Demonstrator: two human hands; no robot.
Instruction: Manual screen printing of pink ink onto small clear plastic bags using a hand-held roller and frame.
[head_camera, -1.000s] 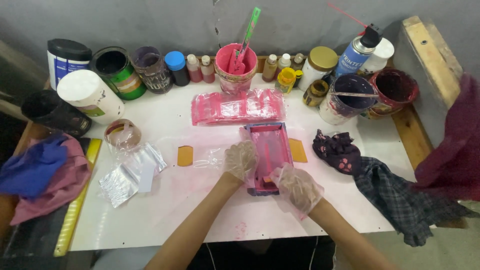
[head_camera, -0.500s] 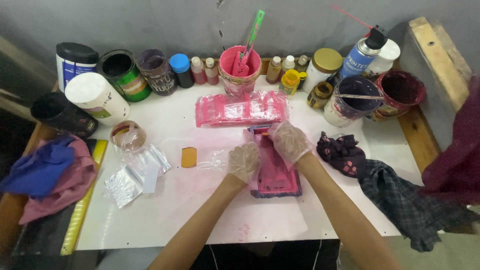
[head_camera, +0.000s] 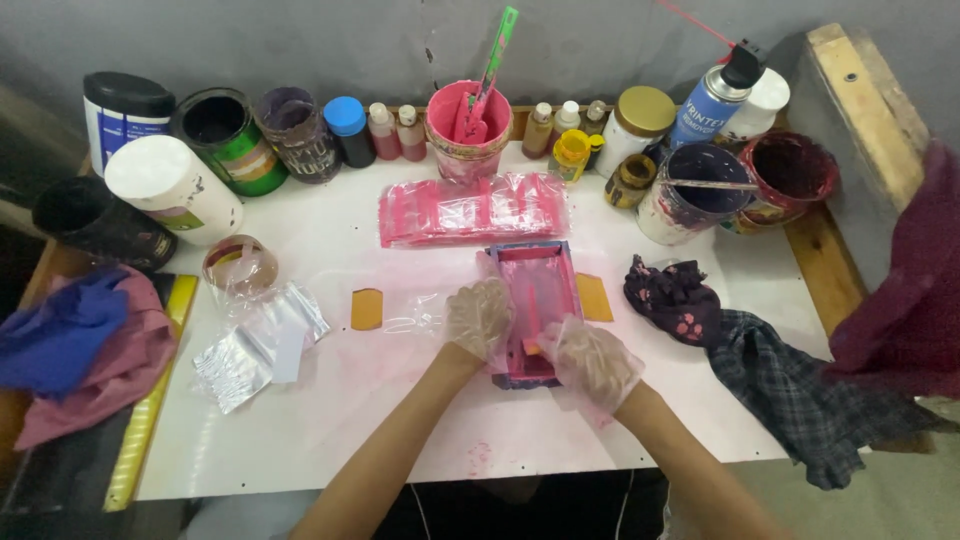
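A small printing screen frame (head_camera: 535, 290), smeared with pink ink, lies flat in the middle of the white table (head_camera: 330, 430). My left hand (head_camera: 478, 318), in a clear plastic glove, presses on the frame's left edge. My right hand (head_camera: 590, 358), also gloved, is at the frame's near end, closed around a small squeegee that is mostly hidden under the fingers. A stack of pink-stained clear plastic sheets (head_camera: 472, 208) lies just beyond the frame. An orange card (head_camera: 367, 308) sits left of my left hand, and another orange piece (head_camera: 594, 297) pokes out on the frame's right.
Paint cans, jars and bottles line the back edge, with a pink bucket (head_camera: 466, 125) holding a stirring stick and a blue spray can (head_camera: 710, 100). Tape roll (head_camera: 240, 264) and clear bags (head_camera: 255, 340) lie left. Rags (head_camera: 780, 370) on the right, cloths (head_camera: 75, 350) on the left.
My right hand has pulled back from the frame's far end to its near end. The left hand stays on the frame's left edge.
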